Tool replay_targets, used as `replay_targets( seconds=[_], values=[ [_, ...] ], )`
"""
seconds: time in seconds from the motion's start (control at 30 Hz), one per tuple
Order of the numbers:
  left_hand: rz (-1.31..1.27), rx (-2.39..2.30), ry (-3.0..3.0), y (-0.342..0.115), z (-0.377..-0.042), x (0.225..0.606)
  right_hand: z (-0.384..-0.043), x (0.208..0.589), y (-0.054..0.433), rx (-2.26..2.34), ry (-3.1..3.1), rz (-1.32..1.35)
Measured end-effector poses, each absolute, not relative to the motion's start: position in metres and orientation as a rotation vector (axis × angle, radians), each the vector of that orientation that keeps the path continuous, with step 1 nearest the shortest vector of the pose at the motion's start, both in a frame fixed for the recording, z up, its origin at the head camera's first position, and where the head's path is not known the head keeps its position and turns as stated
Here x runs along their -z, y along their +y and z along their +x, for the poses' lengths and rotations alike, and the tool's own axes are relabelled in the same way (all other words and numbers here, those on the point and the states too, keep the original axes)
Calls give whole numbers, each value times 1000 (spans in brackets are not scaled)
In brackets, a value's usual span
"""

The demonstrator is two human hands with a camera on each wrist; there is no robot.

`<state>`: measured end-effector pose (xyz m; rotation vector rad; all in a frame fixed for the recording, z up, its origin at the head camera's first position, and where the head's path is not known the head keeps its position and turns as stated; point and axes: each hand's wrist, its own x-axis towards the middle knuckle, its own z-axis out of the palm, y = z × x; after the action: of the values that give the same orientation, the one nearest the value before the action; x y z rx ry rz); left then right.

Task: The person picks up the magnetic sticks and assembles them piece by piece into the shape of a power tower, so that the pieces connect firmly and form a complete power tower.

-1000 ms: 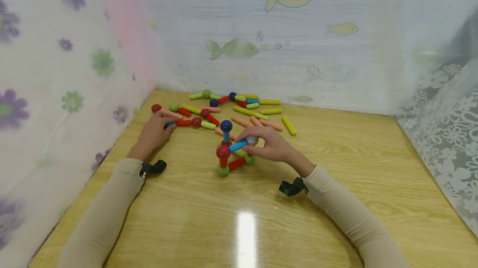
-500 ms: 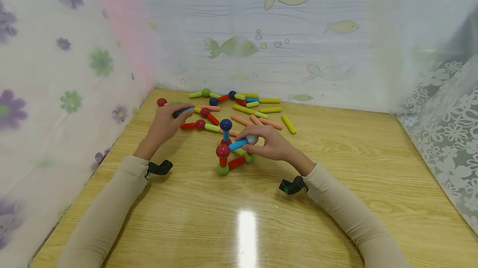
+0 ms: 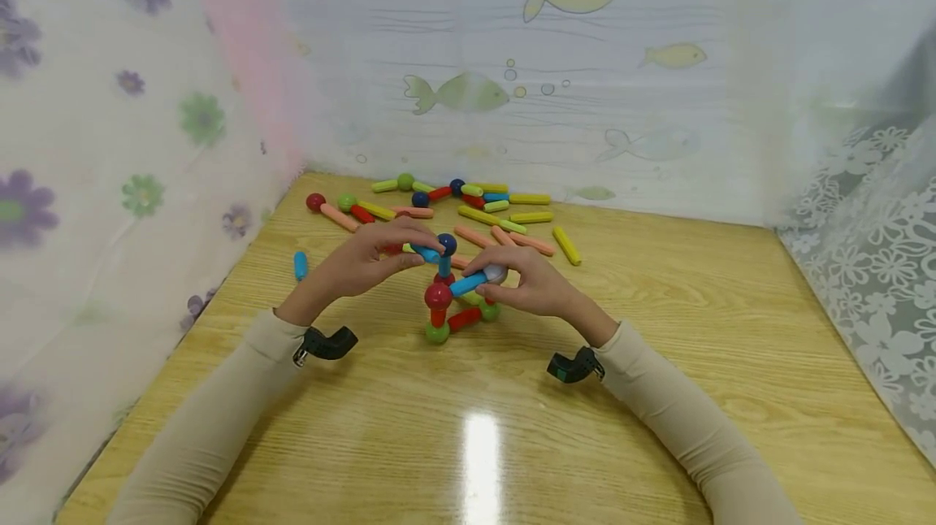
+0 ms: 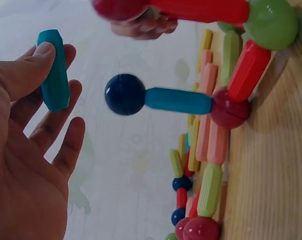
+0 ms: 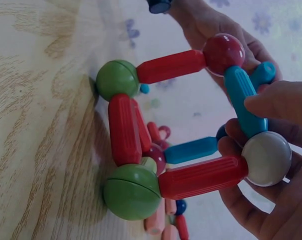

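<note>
My left hand pinches a short blue magnetic rod between thumb and fingers. In the left wrist view a gap separates this rod from the dark blue ball that tops a standing blue rod. That post belongs to a frame of red rods, green balls and red balls standing on the table. With thumb and fingers my right hand grips the frame's upper blue rod by the white ball at its end.
Behind the frame lie several loose rods, among them salmon rods and yellow rods, plus joined chains with balls. One blue rod lies alone at the left. Printed curtains hang behind the wooden table.
My left hand has lifted a blue rod from the pieces at the left and carried it right to the dark blue ball. My right hand keeps its grip on the frame.
</note>
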<state>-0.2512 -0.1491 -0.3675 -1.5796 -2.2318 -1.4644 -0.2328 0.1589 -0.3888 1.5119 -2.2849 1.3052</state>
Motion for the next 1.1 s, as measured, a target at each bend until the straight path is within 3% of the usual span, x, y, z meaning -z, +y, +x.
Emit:
replay_targets(
  seconds=[0.3, 0.47, 0.67, 0.87, 1.1],
  values=[
    [-1514, 1552, -2256, -149, -252, 374, -211, 364, 151, -1342, -2298, 1501],
    [-1182, 1578, -2470, -150, -246, 365, -206, 355, 149, -1354, -2291, 1507],
    [-667, 1934, -2688, -136, -234, 358, -206, 357, 150, -1359, -2297, 1496],
    [-578, 2029, -2732, -126, -230, 361, -207, 360, 151, -1367, -2286, 1497],
    [-412, 2482, -2569, -129, -233, 366, -206, 359, 150, -1397, -2279, 1498]
  ],
)
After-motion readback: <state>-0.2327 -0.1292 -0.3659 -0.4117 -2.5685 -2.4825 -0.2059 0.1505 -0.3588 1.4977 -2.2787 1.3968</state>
